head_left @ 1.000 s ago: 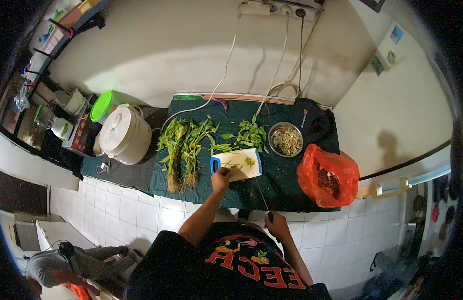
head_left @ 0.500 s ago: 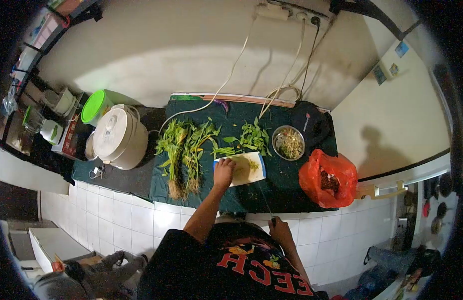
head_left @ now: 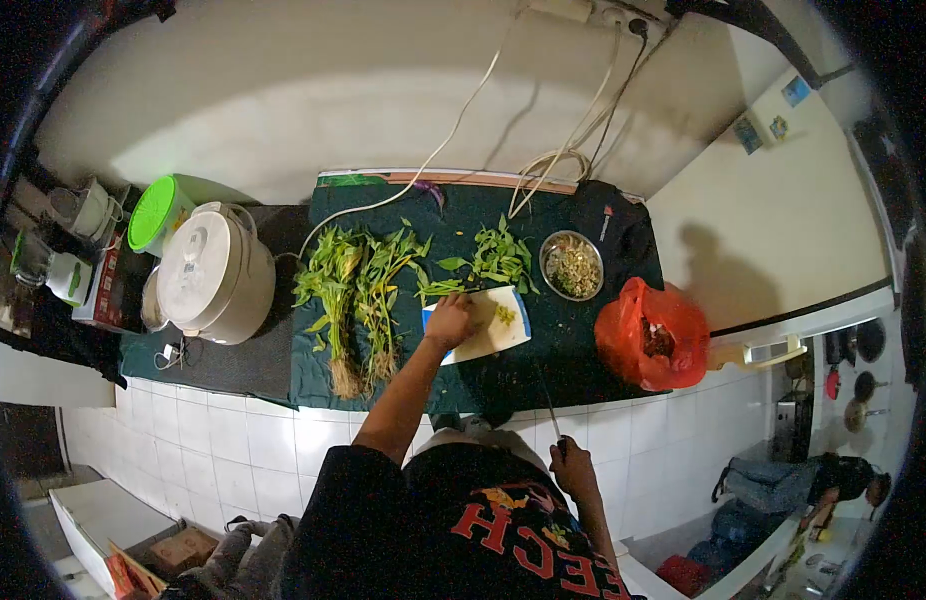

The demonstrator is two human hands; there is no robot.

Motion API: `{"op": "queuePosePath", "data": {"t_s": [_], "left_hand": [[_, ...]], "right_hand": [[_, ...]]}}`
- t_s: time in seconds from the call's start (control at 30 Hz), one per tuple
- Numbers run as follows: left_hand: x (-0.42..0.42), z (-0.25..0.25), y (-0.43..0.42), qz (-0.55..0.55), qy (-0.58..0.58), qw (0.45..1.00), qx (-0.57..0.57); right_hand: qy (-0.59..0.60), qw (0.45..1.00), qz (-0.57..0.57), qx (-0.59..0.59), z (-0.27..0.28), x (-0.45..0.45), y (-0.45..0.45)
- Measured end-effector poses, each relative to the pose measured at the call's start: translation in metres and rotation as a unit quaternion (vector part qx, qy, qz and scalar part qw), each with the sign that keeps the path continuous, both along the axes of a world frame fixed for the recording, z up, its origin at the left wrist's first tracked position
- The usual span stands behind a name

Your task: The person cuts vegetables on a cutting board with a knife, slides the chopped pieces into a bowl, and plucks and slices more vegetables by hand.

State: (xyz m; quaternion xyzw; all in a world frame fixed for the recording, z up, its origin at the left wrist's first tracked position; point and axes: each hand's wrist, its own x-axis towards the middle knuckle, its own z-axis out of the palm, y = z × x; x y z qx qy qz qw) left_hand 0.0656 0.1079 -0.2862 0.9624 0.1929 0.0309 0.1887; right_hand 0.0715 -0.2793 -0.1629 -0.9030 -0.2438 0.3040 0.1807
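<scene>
On the dark green cloth (head_left: 573, 350) lay one blue-edged cutting board (head_left: 495, 342), bearing chopped greens (head_left: 504, 314); cut stems (head_left: 438, 288) lay by its far left corner. Left hand (head_left: 450, 322): over the board's left end, fingers toward the stems; whether it grasped anything could not be told. Right hand (head_left: 573, 468): closed round the handle of a knife (head_left: 550, 405), blade apart from the board. Sound handling, as judged, called for stems aligned flat, fingertips curled, blade clear. Changed since the first frame: left hand shifted farther across the board; knife drawn back from its near edge.
</scene>
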Motion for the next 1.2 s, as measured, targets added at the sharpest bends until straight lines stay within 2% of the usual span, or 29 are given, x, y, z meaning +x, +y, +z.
{"op": "queuePosePath", "data": {"t_s": [0.13, 0.17, 0.2, 0.27, 0.33, 0.4, 0.47, 0.53, 0.57, 0.63, 0.67, 0.7, 0.73, 0.77, 0.8, 0.9, 0.97, 1.03, 1.07, 1.13, 1.2], "left_hand": [[-0.008, 0.002, -0.007, -0.027, -0.008, 1.0, 0.003], [-0.007, -0.011, -0.006, -0.043, -0.063, 0.997, 0.028], [-0.006, -0.01, -0.002, -0.042, -0.064, 0.997, 0.03], [-0.008, -0.005, -0.002, -0.038, -0.008, 0.999, -0.001], [-0.007, 0.011, 0.008, -0.036, -0.006, 0.999, -0.003], [-0.007, 0.031, 0.011, 0.106, 0.027, 0.988, -0.108], [-0.001, 0.014, 0.026, 0.11, 0.024, 0.987, -0.117], [-0.003, 0.002, 0.026, 0.013, 0.041, 0.999, 0.003], [-0.006, 0.001, 0.018, 0.007, 0.048, 0.999, -0.002], [-0.009, 0.016, 0.012, 0.01, -0.162, 0.983, 0.088], [-0.011, 0.025, 0.004, 0.009, -0.16, 0.983, 0.086], [-0.015, 0.034, -0.007, 0.046, -0.165, 0.984, 0.043], [-0.019, 0.036, -0.02, 0.084, -0.17, 0.982, 0.001], [-0.021, 0.034, -0.035, 0.15, -0.155, 0.969, -0.124], [-0.027, 0.027, -0.045, 0.111, -0.107, 0.982, -0.105], [-0.036, 0.03, -0.068, 0.086, -0.092, 0.99, -0.062], [-0.033, 0.009, -0.071, 0.076, -0.173, 0.981, -0.039], [-0.034, 0.009, -0.067, 0.057, -0.164, 0.984, -0.028], [-0.035, 0.008, -0.065, 0.037, -0.153, 0.987, -0.017], [-0.031, 0.004, -0.062, 0.054, -0.14, 0.987, -0.057], [-0.022, 0.002, -0.057, 0.069, -0.13, 0.984, -0.096]], "right_hand": [[0.018, 0.999, -0.007, -0.026, -0.002, -0.001, 0.002], [-0.009, 0.999, 0.044, -0.001, -0.01, 0.0, -0.004], [0.01, 1.0, 0.015, -0.01, -0.002, -0.001, 0.004], [0.03, 0.999, -0.017, -0.019, 0.01, -0.003, 0.013], [0.05, 0.999, -0.014, -0.005, 0.008, 0.001, 0.019], [0.043, 0.999, -0.003, 0.013, 0.003, 0.007, 0.018], [0.04, 0.999, 0.004, 0.023, 0.009, 0.01, 0.019], [-0.013, 0.991, 0.127, -0.026, 0.036, 0.018, 0.034], [0.021, 0.999, 0.011, 0.028, 0.038, 0.017, 0.042], [0.01, 0.999, 0.034, -0.005, 0.028, 0.029, 0.054], [-0.003, 0.999, 0.05, -0.008, 0.018, 0.034, 0.056], [-0.001, 0.999, 0.049, -0.01, 0.006, 0.036, 0.06], [-0.063, 0.992, 0.108, 0.026, -0.005, 0.038, 0.065], [-0.127, 0.976, 0.168, 0.063, -0.016, 0.042, 0.071], [-0.13, 0.974, 0.173, 0.066, -0.026, 0.047, 0.08], [-0.103, 0.983, 0.144, 0.037, -0.05, 0.052, 0.105], [-0.123, 0.979, 0.164, 0.019, -0.054, 0.056, 0.112], [-0.132, 0.976, 0.175, 0.009, -0.052, 0.059, 0.113], [-0.175, 0.965, 0.189, 0.047, -0.051, 0.06, 0.111], [-0.211, 0.953, 0.199, 0.084, -0.046, 0.056, 0.109], [-0.15, 0.972, 0.173, 0.057, -0.042, 0.06, 0.115]]}}
